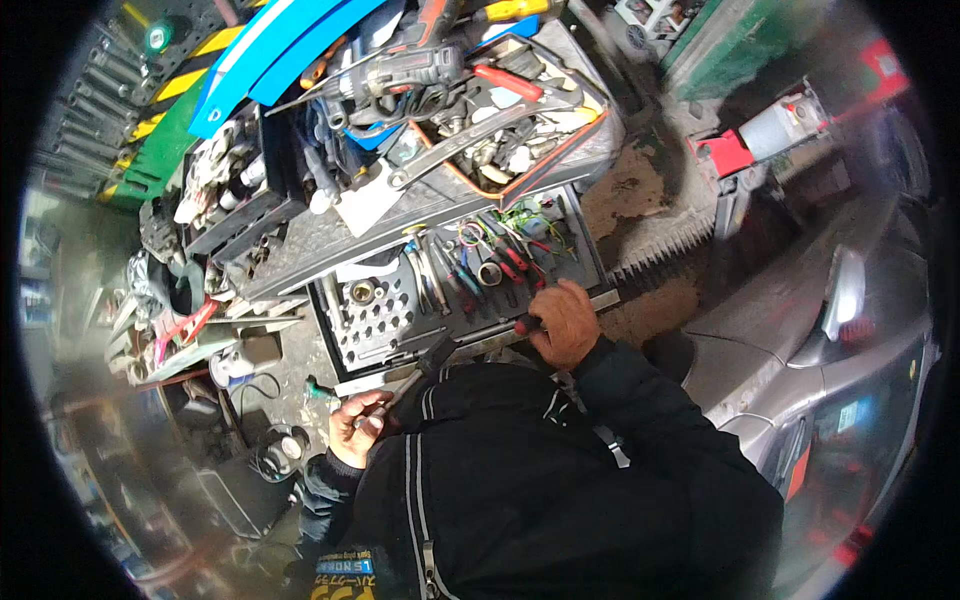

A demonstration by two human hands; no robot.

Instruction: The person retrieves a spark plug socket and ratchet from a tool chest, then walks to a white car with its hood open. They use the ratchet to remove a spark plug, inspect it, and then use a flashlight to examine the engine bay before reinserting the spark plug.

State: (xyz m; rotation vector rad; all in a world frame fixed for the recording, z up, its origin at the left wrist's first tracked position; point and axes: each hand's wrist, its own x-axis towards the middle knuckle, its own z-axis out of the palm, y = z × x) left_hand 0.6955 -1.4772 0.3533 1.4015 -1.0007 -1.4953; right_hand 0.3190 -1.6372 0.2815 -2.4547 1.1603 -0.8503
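Left fingers hold a black-headed tool; right fingers grip a dark handle

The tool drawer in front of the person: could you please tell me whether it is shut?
No, the tool drawer is open, with hand tools showing inside.

On the black jacket stands printed lettering, partly yellow, partly on blue; on the car window is one pale blue label, too small for reading
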